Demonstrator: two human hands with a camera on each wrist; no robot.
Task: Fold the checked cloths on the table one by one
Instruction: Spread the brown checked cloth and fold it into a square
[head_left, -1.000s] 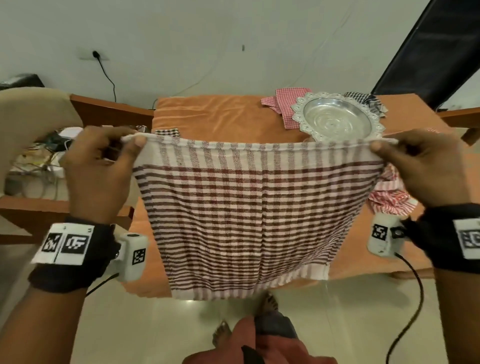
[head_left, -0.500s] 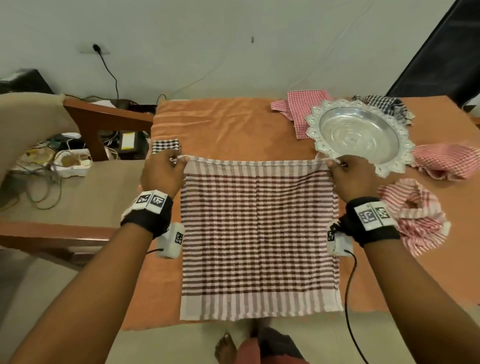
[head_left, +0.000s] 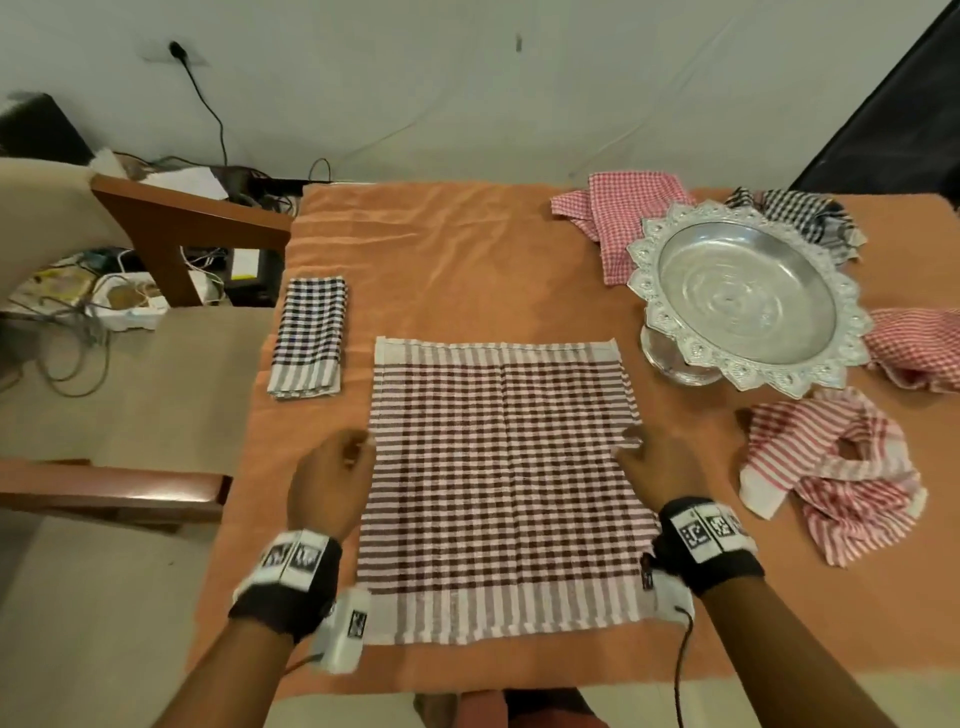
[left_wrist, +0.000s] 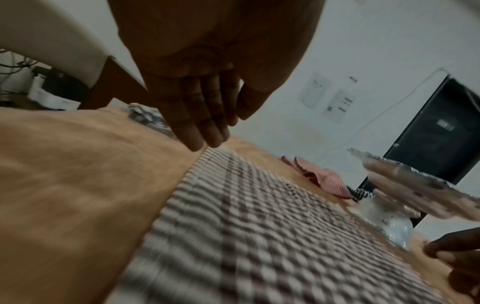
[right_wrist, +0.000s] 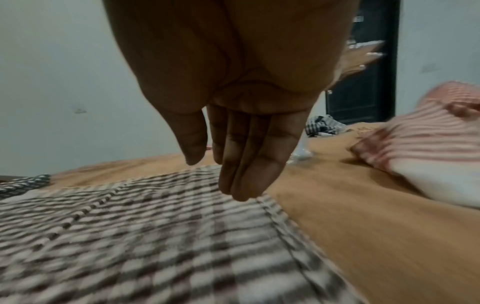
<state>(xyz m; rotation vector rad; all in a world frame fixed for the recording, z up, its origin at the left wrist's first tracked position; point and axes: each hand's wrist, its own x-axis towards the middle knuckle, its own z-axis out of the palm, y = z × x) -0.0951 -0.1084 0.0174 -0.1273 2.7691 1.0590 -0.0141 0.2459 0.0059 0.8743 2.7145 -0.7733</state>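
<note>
The brown checked cloth (head_left: 501, 483) lies flat and spread out on the near middle of the tabletop (head_left: 467, 260). It looks thin, soft and light, so it should bend easily and may wrinkle or slide. The corners or the side edges look like the best places to pinch it. The left hand (head_left: 327, 480) is at the cloth's left edge and the right hand (head_left: 641, 462) at its right edge, both with loose, straight fingers, holding nothing. The silver bowl (head_left: 748, 296) at the far right has nothing in it. A folded dark checked cloth (head_left: 310, 335) lies at the left.
</note>
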